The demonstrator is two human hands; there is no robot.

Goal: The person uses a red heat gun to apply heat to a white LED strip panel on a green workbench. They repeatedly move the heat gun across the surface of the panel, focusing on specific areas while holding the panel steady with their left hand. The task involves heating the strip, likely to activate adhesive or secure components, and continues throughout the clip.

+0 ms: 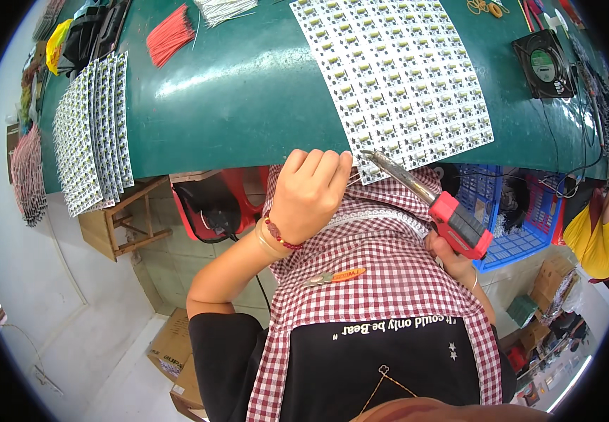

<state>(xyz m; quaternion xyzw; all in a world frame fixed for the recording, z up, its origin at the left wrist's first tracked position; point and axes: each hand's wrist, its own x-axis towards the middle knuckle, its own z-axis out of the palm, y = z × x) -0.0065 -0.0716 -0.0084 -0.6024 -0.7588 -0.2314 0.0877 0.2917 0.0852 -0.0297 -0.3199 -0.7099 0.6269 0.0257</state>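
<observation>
My right hand (451,254) is wrapped round the red and black handle of a soldering iron (411,184). The iron slants up and left, its tip over the near-left corner of a large white sheet of circuit boards (403,77). That sheet lies on the green table with its near corner jutting past the edge. My left hand (309,186) is closed beside the same corner, back of the hand upward. Thin white wire (352,181) shows next to its fingertips, which are partly hidden. Whether the iron's tip touches the board cannot be made out.
Overlapping circuit board sheets (83,133) stick out over the table's left edge. Red wires (170,35) and white wires (225,10) lie at the back. A black fan (543,65) stands at right. Below are a blue crate (508,250), a red chair (248,190) and a wooden stool (111,232).
</observation>
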